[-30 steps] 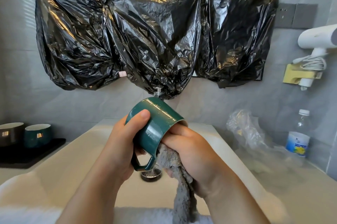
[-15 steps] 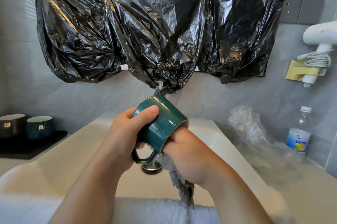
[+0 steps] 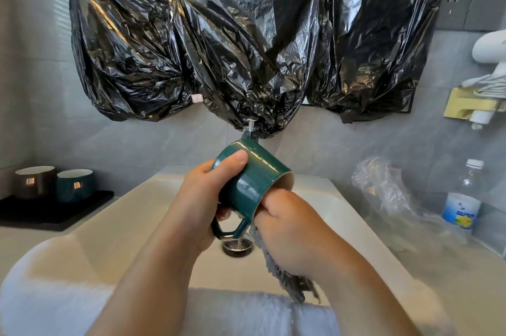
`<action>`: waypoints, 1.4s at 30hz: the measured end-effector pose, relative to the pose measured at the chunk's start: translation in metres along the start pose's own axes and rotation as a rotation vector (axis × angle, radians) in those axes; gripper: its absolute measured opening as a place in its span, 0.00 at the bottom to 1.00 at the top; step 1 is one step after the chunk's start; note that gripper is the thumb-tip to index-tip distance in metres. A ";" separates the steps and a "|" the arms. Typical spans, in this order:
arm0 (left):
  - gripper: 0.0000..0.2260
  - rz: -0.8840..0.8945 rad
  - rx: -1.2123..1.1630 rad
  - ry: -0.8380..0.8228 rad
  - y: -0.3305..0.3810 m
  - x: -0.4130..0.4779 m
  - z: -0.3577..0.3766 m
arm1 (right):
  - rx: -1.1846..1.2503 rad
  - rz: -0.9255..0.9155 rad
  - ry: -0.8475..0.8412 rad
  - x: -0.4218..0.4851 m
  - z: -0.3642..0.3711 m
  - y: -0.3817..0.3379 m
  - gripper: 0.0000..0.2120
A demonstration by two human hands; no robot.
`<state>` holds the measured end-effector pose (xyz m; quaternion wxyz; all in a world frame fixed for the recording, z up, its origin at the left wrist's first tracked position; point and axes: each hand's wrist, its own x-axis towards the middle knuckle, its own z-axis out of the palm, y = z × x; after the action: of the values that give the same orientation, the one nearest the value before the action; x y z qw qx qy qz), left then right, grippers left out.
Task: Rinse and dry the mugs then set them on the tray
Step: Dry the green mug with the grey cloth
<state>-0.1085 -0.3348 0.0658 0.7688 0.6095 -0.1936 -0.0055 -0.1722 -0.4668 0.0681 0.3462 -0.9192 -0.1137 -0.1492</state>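
Your left grip (image 3: 202,199) clasps glossy dark-green ceramic mug (image 3: 254,179) round body, thumb across wall. Mouth tipped rightward, handle down: likely for access inside.

Your right grip (image 3: 290,229) clutches grey fluffy cloth (image 3: 284,278); fingers buried in mug mouth, hidden.

Mug held over white sink basin (image 3: 342,215), likely so drips fall there.

Black flat tray (image 3: 54,215) on pale bench (image 3: 22,240), left, carries dark brown mug (image 3: 34,181) and second green mug (image 3: 74,185).

Black plastic sheeting (image 3: 246,48) covers wall.
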 end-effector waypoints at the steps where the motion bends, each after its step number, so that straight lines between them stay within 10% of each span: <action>1: 0.18 -0.022 0.017 -0.024 0.001 -0.001 -0.002 | 0.158 0.000 -0.024 0.001 0.001 0.002 0.12; 5: 0.17 -0.119 -0.069 -0.279 0.007 -0.002 -0.018 | 1.047 0.088 -0.070 -0.001 -0.013 0.001 0.15; 11: 0.26 0.033 -0.308 -0.328 0.000 0.000 -0.010 | 1.426 0.152 -0.121 0.007 -0.008 0.002 0.14; 20: 0.16 -0.150 -0.244 -0.170 0.009 -0.001 -0.008 | 0.281 -0.058 -0.116 -0.005 -0.014 -0.002 0.15; 28: 0.25 -0.099 -0.154 -0.432 0.001 0.004 -0.025 | 1.167 0.156 0.005 -0.009 -0.026 -0.010 0.12; 33: 0.11 -0.038 -0.139 -0.282 0.000 -0.005 -0.003 | 1.140 0.161 -0.037 -0.008 -0.021 -0.015 0.13; 36: 0.05 -0.061 -0.112 -0.221 0.004 -0.005 0.000 | 0.677 0.033 -0.087 -0.002 -0.011 -0.004 0.15; 39: 0.11 -0.108 -0.087 -0.175 0.006 -0.007 0.003 | 0.266 0.008 -0.062 -0.003 -0.011 -0.001 0.14; 42: 0.14 -0.140 -0.079 -0.165 0.006 -0.009 0.007 | 0.404 -0.025 -0.094 -0.004 -0.012 -0.003 0.14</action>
<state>-0.1202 -0.3377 0.0702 0.7715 0.5881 -0.2128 -0.1172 -0.1795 -0.4732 0.0772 0.5160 -0.8355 -0.1687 -0.0847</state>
